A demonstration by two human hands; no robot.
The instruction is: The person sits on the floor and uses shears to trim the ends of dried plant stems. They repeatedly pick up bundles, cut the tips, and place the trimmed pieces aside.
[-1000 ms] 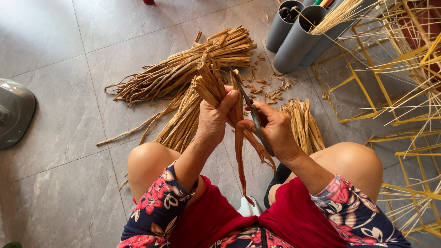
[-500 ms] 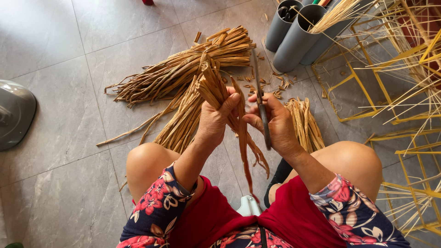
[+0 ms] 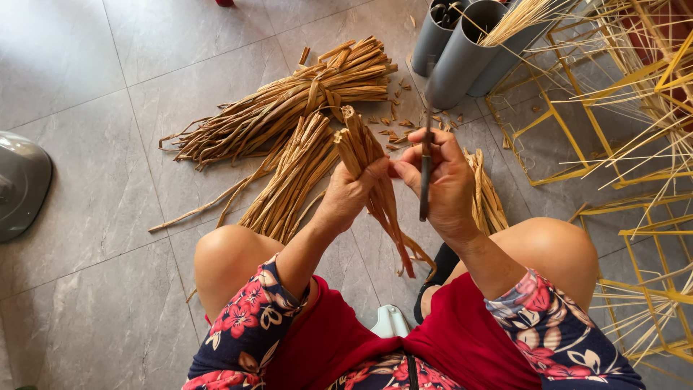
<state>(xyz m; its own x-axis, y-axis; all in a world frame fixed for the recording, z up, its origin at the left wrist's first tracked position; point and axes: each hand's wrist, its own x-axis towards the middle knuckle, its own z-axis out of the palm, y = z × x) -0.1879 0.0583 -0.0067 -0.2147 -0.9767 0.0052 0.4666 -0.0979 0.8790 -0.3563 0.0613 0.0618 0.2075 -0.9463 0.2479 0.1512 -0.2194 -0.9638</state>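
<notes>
My left hand [image 3: 350, 196] is gripping the reed bunch [image 3: 372, 177], my right hand [image 3: 446, 180] is clamping the knife [image 3: 426, 173]; I think trimming needs a careful cut

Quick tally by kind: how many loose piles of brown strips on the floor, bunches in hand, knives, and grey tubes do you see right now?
Piles of brown strips on the floor: 3 (big pile, middle pile, small pile)
Bunch in the left hand: 1
Knife in the right hand: 1
Grey tubes: at least 3
Total: at least 8
</notes>
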